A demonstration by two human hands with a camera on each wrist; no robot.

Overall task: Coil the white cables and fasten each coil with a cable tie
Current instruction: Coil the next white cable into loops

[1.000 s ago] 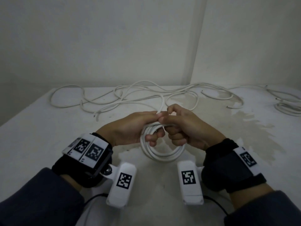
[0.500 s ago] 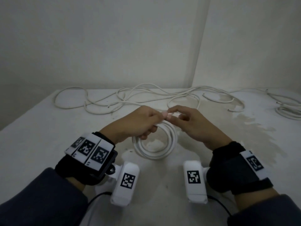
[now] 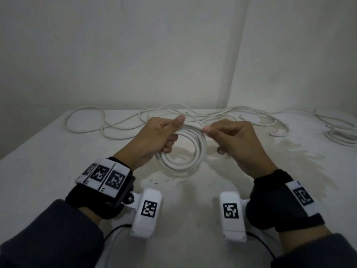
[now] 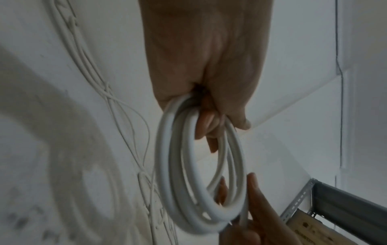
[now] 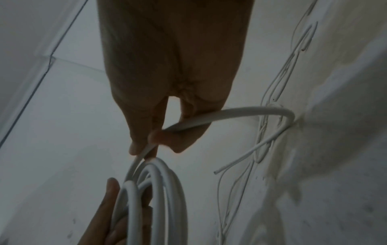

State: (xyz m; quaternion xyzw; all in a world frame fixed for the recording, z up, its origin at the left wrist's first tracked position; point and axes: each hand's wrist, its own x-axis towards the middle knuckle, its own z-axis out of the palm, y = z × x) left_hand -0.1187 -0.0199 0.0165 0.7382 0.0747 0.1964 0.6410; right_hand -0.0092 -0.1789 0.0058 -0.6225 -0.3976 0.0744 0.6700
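Observation:
A coil of white cable [image 3: 183, 153] hangs just above the white table [image 3: 48, 161], in front of me at the centre. My left hand [image 3: 173, 132] grips the coil's upper left side, fingers curled through the loops [image 4: 182, 182], thumb raised. My right hand [image 3: 207, 130] pinches a single strand [image 3: 193, 127] that leaves the coil's top. In the right wrist view that strand [image 5: 240, 111] runs on past the pinching fingers [image 5: 159, 136], bends back and ends in a free tip [image 5: 215, 172]. No cable tie shows in any view.
Several loose white cables [image 3: 119, 122] sprawl across the back of the table, up to the wall. Another small bundle of cable [image 3: 340, 137] lies at the far right edge. A stained patch [image 3: 270, 151] marks the table's right half. A metal shelf rail [image 4: 301, 199] shows past the table.
The hands, joined at the coil's top a second ago, have drawn apart. My right hand has pulled a short strand off to the right while the left keeps the coil.

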